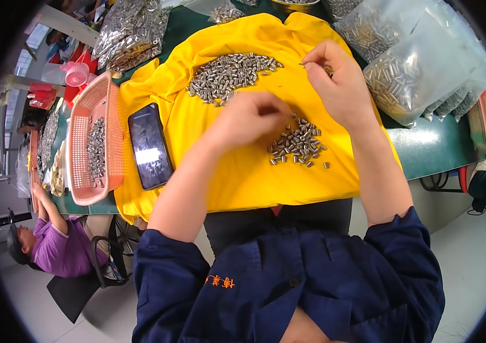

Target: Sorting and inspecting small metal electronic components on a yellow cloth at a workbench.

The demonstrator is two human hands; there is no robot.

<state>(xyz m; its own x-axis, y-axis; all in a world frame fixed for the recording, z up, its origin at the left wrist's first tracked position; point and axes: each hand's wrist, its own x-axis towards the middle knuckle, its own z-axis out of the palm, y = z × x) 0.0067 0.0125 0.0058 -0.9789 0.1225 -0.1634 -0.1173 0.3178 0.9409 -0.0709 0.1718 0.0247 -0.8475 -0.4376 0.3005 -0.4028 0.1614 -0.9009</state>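
Glossy metal cylinders (pixel 228 77), matt wrinkled cloth (pixel 243 186)

A short line of orange characters (pixel 220 281), slightly tilted, stands across the left chest of the person's dark blue shirt (pixel 334 280)

L hand (pixel 248 118) blurred, curled | R hand (pixel 339 80) fwd, thumb/idx pinched

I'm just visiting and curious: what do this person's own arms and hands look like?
Dark navy sleeves end near the elbows, leaving the forearms bare. The left hand, blurred, and right hand wear no gloves; no watch or cable shows.
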